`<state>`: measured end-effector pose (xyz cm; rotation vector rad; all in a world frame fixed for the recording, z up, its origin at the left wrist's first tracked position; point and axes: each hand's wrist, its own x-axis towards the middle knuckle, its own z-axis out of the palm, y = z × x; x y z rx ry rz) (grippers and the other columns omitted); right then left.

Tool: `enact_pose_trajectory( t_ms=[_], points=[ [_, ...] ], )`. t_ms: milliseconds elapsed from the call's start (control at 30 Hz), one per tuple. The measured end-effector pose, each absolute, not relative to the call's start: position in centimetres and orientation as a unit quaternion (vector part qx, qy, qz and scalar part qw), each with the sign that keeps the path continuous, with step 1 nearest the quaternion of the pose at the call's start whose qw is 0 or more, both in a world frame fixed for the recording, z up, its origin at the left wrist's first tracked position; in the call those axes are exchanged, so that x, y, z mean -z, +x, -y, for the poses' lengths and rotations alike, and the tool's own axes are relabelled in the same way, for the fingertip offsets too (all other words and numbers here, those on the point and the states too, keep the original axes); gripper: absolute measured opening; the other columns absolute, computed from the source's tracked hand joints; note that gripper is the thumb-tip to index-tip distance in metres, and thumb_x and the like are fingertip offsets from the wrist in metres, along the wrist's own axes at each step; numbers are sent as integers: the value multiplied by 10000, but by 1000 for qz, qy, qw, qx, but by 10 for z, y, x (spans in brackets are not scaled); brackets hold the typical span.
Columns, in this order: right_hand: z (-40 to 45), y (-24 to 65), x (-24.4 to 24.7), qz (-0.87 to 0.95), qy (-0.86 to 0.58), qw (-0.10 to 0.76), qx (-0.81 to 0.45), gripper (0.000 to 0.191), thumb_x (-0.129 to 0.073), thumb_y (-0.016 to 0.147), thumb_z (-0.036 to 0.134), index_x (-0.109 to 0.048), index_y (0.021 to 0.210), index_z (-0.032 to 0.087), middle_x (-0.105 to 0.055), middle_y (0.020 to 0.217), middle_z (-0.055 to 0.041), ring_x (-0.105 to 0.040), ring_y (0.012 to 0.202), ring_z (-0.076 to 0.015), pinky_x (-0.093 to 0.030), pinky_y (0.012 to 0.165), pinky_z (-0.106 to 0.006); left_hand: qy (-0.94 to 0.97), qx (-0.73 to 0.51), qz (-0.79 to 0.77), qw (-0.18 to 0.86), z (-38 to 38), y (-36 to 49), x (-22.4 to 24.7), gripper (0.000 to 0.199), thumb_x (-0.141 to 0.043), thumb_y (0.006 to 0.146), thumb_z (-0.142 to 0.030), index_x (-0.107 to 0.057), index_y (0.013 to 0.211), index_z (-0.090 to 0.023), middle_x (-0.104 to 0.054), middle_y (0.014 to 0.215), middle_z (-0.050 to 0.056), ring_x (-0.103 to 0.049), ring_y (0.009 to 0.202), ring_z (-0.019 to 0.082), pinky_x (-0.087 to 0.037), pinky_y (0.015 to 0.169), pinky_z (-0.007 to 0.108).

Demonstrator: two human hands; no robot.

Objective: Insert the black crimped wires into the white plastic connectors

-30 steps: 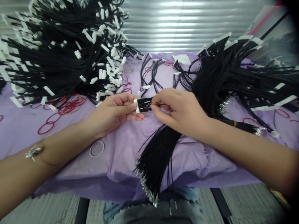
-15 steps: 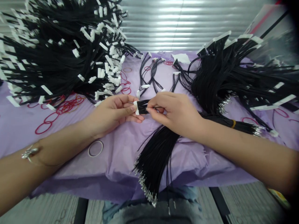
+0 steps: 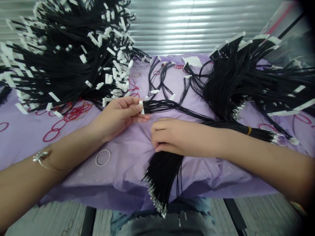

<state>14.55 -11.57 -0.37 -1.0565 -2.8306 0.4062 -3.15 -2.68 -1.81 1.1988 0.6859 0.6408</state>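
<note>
Over the lilac sheet (image 3: 73, 173), the left hand (image 3: 118, 118) pinched the white connector (image 3: 141, 107), the firm hold on light, floppy black wires (image 3: 167, 105), while the right hand's (image 3: 177, 137) grip could not be told.

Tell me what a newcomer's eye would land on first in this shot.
A huge heap of black wires with white plastic ends fills the upper left of the lilac sheet. At centre, the left hand pinches a white plastic connector with black wires trailing from it. The right hand lies on a thick black wire bundle with silver terminals, near the sheet's front edge.
</note>
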Motion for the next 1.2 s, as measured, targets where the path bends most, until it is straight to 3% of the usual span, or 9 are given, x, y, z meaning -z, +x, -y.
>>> enact_pose_trajectory(
  t_ms=[200,300,533,700,833,967,1200],
  points=[
    [114,145,11,923,-346,82,-145,207,-426,937,234,-594,906,117,-578,957,-66,-479,906,-146,-411,881,-312,541,-293,-306,726,28,-32,16,52,-687,770,-105,-638,783,-116,-654,684,2,-676,631,107,-562,680,204],
    [117,147,5,923,-332,121,-153,143,-505,901,224,-599,930,120,-564,1009,-74,-478,924,-142,-407,875,-298,541,-286,-310,727,28,-31,16,60,-684,773,-114,-631,800,-104,-665,695,17,-669,623,105,-554,654,196],
    [115,147,0,901,-330,43,-279,151,-521,899,211,-645,868,131,-566,890,-29,-485,847,-104,-397,795,-231,557,-294,-330,703,26,-31,17,49,-675,786,-126,-627,781,-115,-650,690,6,-668,598,106,-558,686,234],
    [115,143,2,896,-350,115,-248,177,-440,926,182,-599,869,132,-574,898,-31,-491,838,-105,-396,788,-236,547,-292,-320,716,25,-31,18,53,-666,774,-108,-613,765,-106,-629,652,7,-674,607,122,-549,647,222],
    [119,142,1,880,-394,175,-198,154,-427,914,163,-571,872,131,-595,833,-18,-499,740,-89,-393,696,-219,542,-290,-319,722,26,-31,17,59,-668,769,-105,-610,777,-103,-623,652,3,-668,614,118,-545,640,215],
    [121,147,-1,867,-400,283,-91,203,-408,887,126,-585,983,147,-619,919,-25,-543,828,-86,-425,753,-210,537,-293,-320,724,29,-30,14,33,-638,777,-77,-623,775,-106,-633,649,7,-646,573,100,-539,615,204],
    [108,158,6,802,-482,354,14,97,-533,805,142,-630,795,137,-591,727,5,-484,638,-52,-393,640,-193,542,-278,-320,725,30,-29,12,49,-606,800,-60,-637,808,-98,-678,695,34,-676,593,112,-559,621,201]
  ],
)
